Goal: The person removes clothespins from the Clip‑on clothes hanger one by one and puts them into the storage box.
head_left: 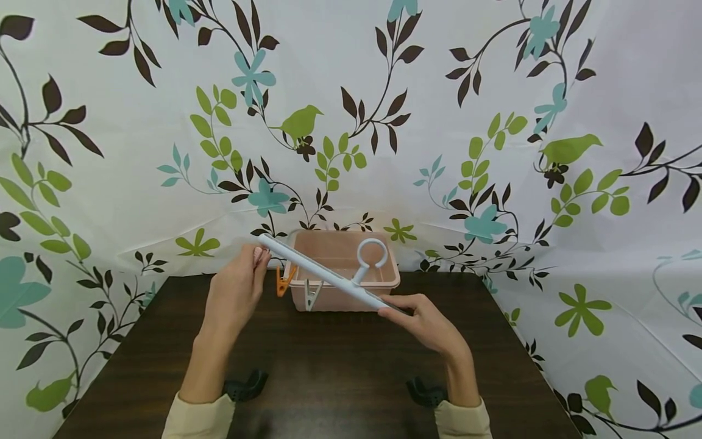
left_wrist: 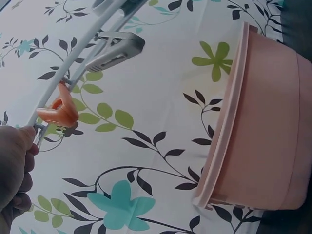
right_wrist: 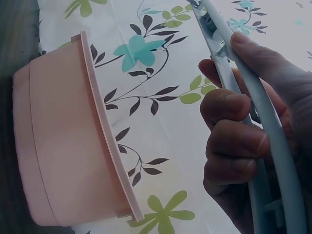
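Note:
A pale blue-white clothes hanger bar (head_left: 323, 275) with a ring hook (head_left: 372, 253) is held level above the table, in front of a pink plastic tub (head_left: 351, 296). My left hand (head_left: 241, 286) pinches its far left end, and my right hand (head_left: 422, 317) grips the near right end, fingers (right_wrist: 229, 105) curled round the bar (right_wrist: 263, 112). An orange peg (head_left: 284, 280) and a grey peg (head_left: 311, 295) hang from the bar. The left wrist view has the orange peg (left_wrist: 59, 111), the grey peg (left_wrist: 114, 51) and the tub's side (left_wrist: 263, 122).
The dark wooden table (head_left: 329, 366) runs to a floral curtain (head_left: 493, 152) behind and at both sides. Two black clamps (head_left: 245, 385) (head_left: 425, 390) sit near the front edge. The pink tub (right_wrist: 63, 141) stands at the table's back.

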Demonstrator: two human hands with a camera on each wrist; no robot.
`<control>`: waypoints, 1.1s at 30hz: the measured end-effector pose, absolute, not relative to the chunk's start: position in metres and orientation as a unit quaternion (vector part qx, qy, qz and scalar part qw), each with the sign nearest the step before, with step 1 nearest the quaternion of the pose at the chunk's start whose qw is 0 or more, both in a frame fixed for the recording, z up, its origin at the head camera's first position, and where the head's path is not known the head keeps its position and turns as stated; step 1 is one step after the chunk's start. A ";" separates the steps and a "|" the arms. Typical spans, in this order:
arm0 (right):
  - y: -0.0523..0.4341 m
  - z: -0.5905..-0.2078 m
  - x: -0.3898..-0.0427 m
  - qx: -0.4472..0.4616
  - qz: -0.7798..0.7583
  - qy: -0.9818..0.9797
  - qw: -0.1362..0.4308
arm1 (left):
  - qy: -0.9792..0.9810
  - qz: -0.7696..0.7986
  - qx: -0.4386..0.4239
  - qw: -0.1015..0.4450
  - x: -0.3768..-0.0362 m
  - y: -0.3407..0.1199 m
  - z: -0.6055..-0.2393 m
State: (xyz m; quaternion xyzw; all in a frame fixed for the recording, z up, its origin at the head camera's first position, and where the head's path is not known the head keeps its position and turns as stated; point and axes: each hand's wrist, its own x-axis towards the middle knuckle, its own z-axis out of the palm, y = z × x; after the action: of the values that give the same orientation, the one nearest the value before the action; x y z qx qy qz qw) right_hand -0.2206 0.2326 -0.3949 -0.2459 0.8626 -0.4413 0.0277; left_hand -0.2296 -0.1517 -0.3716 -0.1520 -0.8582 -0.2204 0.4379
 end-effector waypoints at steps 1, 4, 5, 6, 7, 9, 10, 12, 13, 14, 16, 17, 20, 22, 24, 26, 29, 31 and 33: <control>0.233 -0.395 -0.221 -0.247 -0.443 0.861 0.029 | -0.858 -0.218 -0.153 0.439 -0.230 -0.151 -0.372; 0.234 -0.396 -0.223 -0.249 -0.450 0.857 0.036 | -0.855 -0.213 -0.159 0.445 -0.232 -0.151 -0.373; 0.235 -0.396 -0.224 -0.250 -0.451 0.856 0.038 | -0.853 -0.212 -0.162 0.449 -0.233 -0.151 -0.373; 0.235 -0.396 -0.224 -0.251 -0.452 0.855 0.041 | -0.851 -0.211 -0.164 0.453 -0.234 -0.150 -0.374; 0.236 -0.396 -0.225 -0.251 -0.454 0.854 0.043 | -0.848 -0.210 -0.167 0.457 -0.235 -0.150 -0.375; 0.237 -0.396 -0.226 -0.252 -0.457 0.852 0.047 | -0.842 -0.207 -0.171 0.467 -0.237 -0.150 -0.377; 0.237 -0.397 -0.226 -0.254 -0.460 0.850 0.049 | -0.840 -0.207 -0.173 0.472 -0.237 -0.150 -0.378; 0.239 -0.397 -0.226 -0.254 -0.465 0.847 0.051 | -0.834 -0.203 -0.178 0.482 -0.239 -0.149 -0.380; 0.239 -0.397 -0.226 -0.256 -0.468 0.844 0.053 | -0.831 -0.201 -0.181 0.487 -0.239 -0.149 -0.380; 0.240 -0.397 -0.226 -0.257 -0.472 0.842 0.056 | -0.827 -0.199 -0.184 0.492 -0.239 -0.149 -0.381; 0.242 -0.397 -0.226 -0.258 -0.478 0.837 0.060 | -0.821 -0.194 -0.191 0.502 -0.240 -0.149 -0.381; 0.243 -0.397 -0.225 -0.260 -0.481 0.835 0.063 | -0.818 -0.191 -0.195 0.506 -0.240 -0.149 -0.381; 0.245 -0.397 -0.225 -0.271 -0.491 0.824 0.075 | -0.812 -0.182 -0.204 0.515 -0.241 -0.148 -0.381; 0.246 -0.396 -0.226 -0.283 -0.497 0.817 0.082 | -0.811 -0.175 -0.206 0.519 -0.240 -0.149 -0.381; 0.247 -0.396 -0.227 -0.290 -0.499 0.812 0.088 | -0.811 -0.170 -0.206 0.521 -0.240 -0.149 -0.380; 0.248 -0.396 -0.227 -0.293 -0.497 0.812 0.088 | -0.810 -0.169 -0.207 0.522 -0.240 -0.149 -0.379; 0.249 -0.397 -0.228 -0.287 -0.494 0.816 0.086 | -0.809 -0.174 -0.208 0.522 -0.239 -0.149 -0.378; 0.249 -0.398 -0.228 -0.284 -0.493 0.818 0.084 | -0.809 -0.178 -0.208 0.520 -0.239 -0.148 -0.379; 0.249 -0.399 -0.227 -0.283 -0.492 0.820 0.082 | -0.812 -0.186 -0.206 0.514 -0.239 -0.148 -0.379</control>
State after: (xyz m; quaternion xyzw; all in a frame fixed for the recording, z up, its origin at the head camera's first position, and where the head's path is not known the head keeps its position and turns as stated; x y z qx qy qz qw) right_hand -0.2275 0.2491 -0.3987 -0.2826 0.8195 -0.4918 0.0816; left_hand -0.2392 -0.1484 -0.3794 -0.2060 -0.8119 -0.1859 0.5136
